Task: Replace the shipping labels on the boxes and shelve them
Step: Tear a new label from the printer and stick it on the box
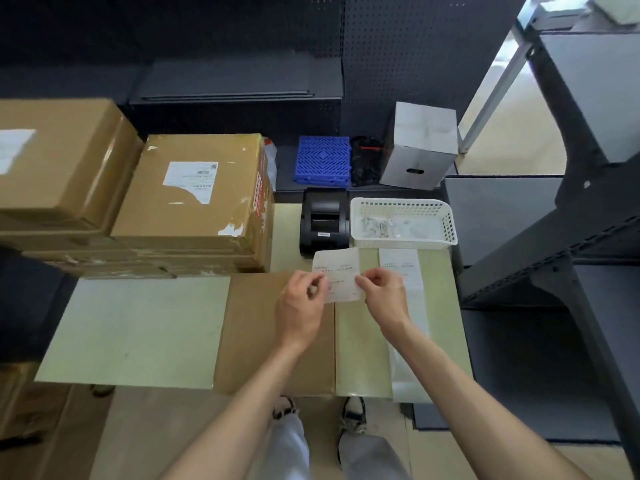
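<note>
The pale table (138, 327) runs from its bare left half to a right edge that sits just beside the dark shelving frame (554, 237). Its rear left is crowded by stacked cardboard boxes (187, 192), the top one bearing a torn label (190, 181). At the rear stand a black label printer (323, 220) and a white basket (403, 223), side by side. A flat brown box (277, 341) lies at the near edge, under the person's forearms.

Both arms reach forward over that box. The left hand (299, 306) pinches the left edge of a printed shipping label (341, 275) between thumb and fingers, and the right hand (384, 296) pinches its right edge; the label is held just above the table, in front of the printer. A long white strip (403, 292) lies on the table to the right, partly covered by the right wrist.

The label's print is too small to read, and the basket's contents are unclear
</note>
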